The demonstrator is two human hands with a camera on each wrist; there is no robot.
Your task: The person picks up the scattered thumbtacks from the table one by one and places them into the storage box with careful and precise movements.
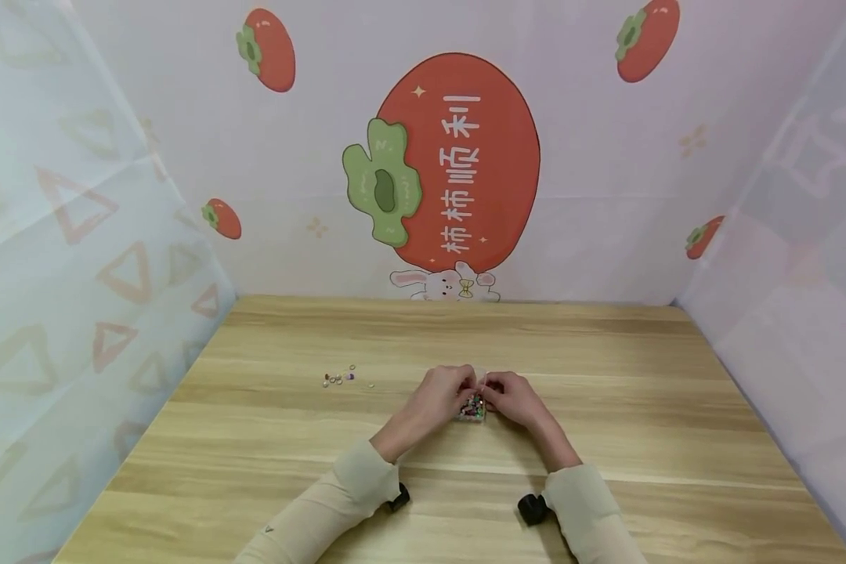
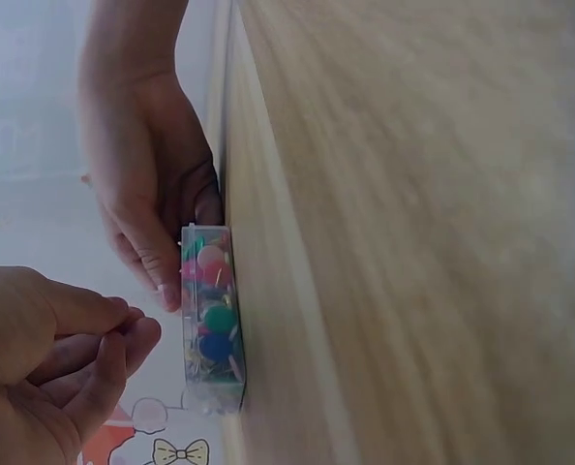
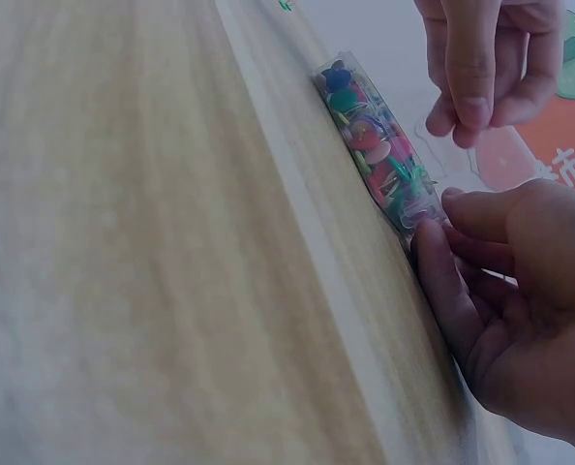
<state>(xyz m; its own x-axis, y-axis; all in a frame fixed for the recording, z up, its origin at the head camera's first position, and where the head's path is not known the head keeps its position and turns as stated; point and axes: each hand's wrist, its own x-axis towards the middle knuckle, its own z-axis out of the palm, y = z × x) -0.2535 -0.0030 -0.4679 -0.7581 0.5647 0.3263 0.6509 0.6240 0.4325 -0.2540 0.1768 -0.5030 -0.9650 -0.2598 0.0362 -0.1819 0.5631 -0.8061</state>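
A small clear plastic box (image 1: pixel 471 410) filled with thumbtacks stands on the table between the two hands. Red, green, blue and pink tack heads (image 2: pixel 217 318) show through its wall in the left wrist view. At one end of the box, my right hand (image 3: pixel 549 300) grips it between thumb and fingers. My left hand (image 1: pixel 437 399) is held just over the box, apart from it in the right wrist view. Its thumb and fingertips (image 3: pixel 473 114) are drawn together; I see nothing between them, though something tiny could be hidden there.
Several tiny pieces (image 1: pixel 338 378), some ring-like and one purple, lie scattered on the wooden table (image 1: pixel 606 439) to the left of the hands. A printed cloth backdrop (image 1: pixel 578 266) rises behind the table, with cloth at both sides. Each wrist carries a black device (image 1: pixel 533 509).
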